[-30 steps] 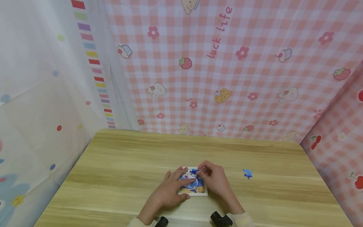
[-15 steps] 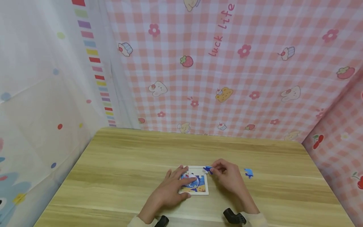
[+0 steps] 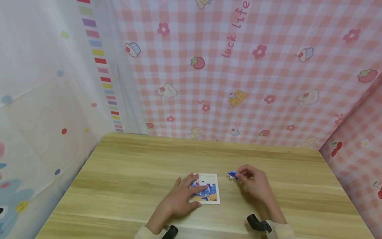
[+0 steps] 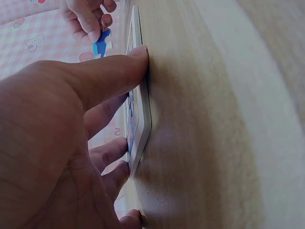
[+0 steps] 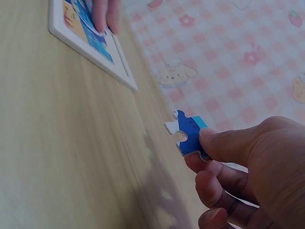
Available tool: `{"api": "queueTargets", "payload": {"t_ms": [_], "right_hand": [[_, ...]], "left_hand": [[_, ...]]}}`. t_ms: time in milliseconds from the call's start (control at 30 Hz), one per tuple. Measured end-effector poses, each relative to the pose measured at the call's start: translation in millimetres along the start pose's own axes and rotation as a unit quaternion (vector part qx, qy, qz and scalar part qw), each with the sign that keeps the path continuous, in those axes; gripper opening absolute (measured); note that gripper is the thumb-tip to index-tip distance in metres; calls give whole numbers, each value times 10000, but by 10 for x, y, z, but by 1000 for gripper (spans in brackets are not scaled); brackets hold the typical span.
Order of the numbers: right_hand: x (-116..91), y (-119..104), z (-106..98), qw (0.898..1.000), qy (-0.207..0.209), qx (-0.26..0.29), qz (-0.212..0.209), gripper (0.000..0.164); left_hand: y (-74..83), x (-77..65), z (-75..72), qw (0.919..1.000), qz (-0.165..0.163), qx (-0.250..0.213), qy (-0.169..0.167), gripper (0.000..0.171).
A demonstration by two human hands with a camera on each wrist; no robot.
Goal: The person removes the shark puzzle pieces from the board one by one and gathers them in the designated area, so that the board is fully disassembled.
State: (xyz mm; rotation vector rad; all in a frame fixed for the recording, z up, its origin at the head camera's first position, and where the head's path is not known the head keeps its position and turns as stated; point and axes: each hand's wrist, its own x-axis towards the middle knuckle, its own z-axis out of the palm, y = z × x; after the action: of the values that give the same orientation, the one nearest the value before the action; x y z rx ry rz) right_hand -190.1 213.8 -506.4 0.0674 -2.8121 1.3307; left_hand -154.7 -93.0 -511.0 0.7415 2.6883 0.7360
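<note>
On the table lies a small square jigsaw puzzle in a white frame (image 3: pixel 218 194), its picture blue and sandy yellow. The upper right of its inside shows a bare white area. My left hand (image 3: pixel 181 198) rests over the puzzle's left side with fingers spread, hiding part of the picture. In the left wrist view, the thumb (image 4: pixel 116 71) lies across the frame's near edge. My right hand (image 3: pixel 257 184) pinches a blue and white puzzle piece (image 5: pixel 191 136) between thumb and fingers. That piece is held above the table, apart from the frame on its right.
The wood-grain table (image 3: pixel 134 169) extends on both sides of the hands. A pink checked cloth (image 3: pixel 215 76) hangs behind its back edge. A pale dotted cloth (image 3: pixel 44 109) hangs at the left, and another checked cloth (image 3: pixel 355 149) at the right.
My right hand has lifted the pinched puzzle piece out of the frame and moved it right, uncovering the white area. The loose blue piece seen earlier is now out of sight. The left hand stays put.
</note>
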Motion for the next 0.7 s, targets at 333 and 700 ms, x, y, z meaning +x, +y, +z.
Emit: {"api": "queueTargets", "payload": {"t_ms": [333,700], "right_hand": [[-7,171,-211,9998,98,-168,-67,4],[-13,350,-421,9990,161,-397,-105,5]], "left_hand": [[1,3,4,10000,33,-37,-5,57],[14,-4,-12,10000,-17,-9,-34,58]]}}
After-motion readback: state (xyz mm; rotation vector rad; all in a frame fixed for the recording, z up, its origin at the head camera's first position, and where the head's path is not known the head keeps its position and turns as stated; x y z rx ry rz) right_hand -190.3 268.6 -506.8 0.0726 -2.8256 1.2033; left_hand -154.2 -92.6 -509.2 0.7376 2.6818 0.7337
